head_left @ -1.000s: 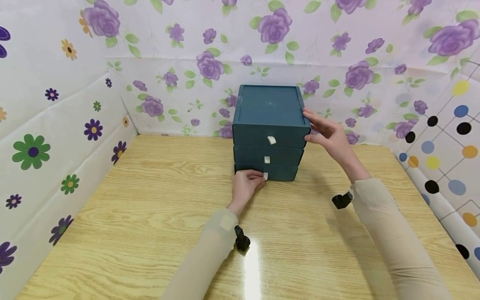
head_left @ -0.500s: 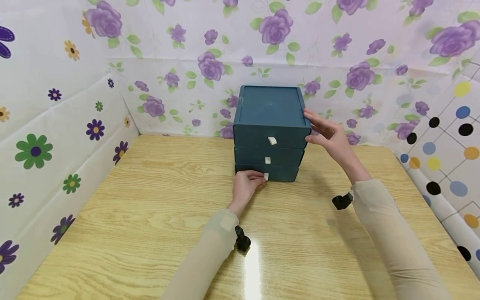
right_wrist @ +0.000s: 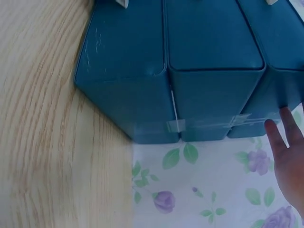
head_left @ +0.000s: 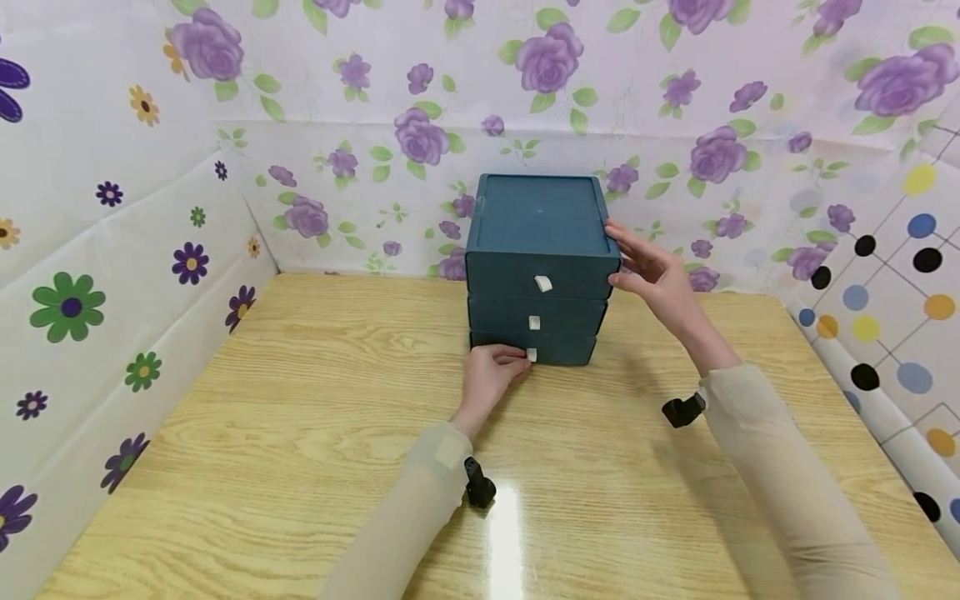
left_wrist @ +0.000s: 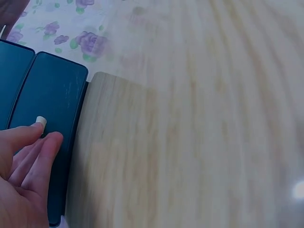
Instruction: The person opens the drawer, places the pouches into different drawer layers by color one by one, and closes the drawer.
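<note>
A dark blue three-drawer box stands against the back cloth, each drawer front bearing a small white pull tab. All three drawers look closed. At the bottom drawer, my left hand pinches the white pull tab with its fingertips; the left wrist view shows the thumb tip against that tab. My right hand rests on the box's upper right side, fingers extended along the top edge and thumb near the front corner. Part of the right hand shows at the right wrist view's edge, touching the top drawer unit.
The box stands on a wood-grain table. Behind it hangs a cloth with purple roses. Flowered cloth covers the left side, and dotted cloth the right. A black wrist camera sits on the left sleeve.
Both hands and the box stay almost in place. The left fingertips shift very slightly at the bottom pull tab, so more of it shows. The head view tilts slightly.
</note>
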`<state>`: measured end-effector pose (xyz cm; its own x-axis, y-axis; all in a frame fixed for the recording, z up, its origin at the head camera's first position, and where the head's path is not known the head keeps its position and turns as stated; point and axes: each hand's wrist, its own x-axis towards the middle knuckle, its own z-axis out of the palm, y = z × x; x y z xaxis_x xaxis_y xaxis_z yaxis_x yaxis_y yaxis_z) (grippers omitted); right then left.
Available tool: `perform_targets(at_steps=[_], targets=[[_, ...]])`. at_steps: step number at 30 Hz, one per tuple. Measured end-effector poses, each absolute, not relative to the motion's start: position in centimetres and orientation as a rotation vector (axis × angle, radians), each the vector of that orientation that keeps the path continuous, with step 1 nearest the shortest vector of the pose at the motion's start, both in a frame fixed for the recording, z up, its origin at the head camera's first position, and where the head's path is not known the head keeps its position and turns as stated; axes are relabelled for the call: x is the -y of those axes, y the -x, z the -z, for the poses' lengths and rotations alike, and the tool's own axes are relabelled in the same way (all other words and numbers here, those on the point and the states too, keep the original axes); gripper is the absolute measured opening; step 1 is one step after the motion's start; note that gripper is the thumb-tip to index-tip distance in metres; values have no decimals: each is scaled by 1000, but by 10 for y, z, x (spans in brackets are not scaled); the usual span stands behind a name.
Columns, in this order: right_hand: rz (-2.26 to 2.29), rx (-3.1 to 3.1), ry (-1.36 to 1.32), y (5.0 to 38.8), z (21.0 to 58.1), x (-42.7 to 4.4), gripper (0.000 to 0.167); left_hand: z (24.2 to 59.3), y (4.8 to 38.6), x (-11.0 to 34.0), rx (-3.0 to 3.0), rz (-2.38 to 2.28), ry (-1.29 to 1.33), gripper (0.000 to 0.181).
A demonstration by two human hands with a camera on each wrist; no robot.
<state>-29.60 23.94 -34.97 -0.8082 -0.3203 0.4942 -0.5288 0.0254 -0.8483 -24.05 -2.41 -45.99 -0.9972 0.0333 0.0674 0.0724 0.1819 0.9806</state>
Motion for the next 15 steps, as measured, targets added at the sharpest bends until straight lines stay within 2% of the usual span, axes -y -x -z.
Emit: perform_targets(at_steps=[7, 15], targets=[[-1765, 2217, -867, 286, 340, -241, 53, 446, 238, 36, 2503, 1930, 221, 19], [-1404, 2453, -769, 274, 330, -240, 60, 419, 232, 60, 2741, 1516, 499, 21]])
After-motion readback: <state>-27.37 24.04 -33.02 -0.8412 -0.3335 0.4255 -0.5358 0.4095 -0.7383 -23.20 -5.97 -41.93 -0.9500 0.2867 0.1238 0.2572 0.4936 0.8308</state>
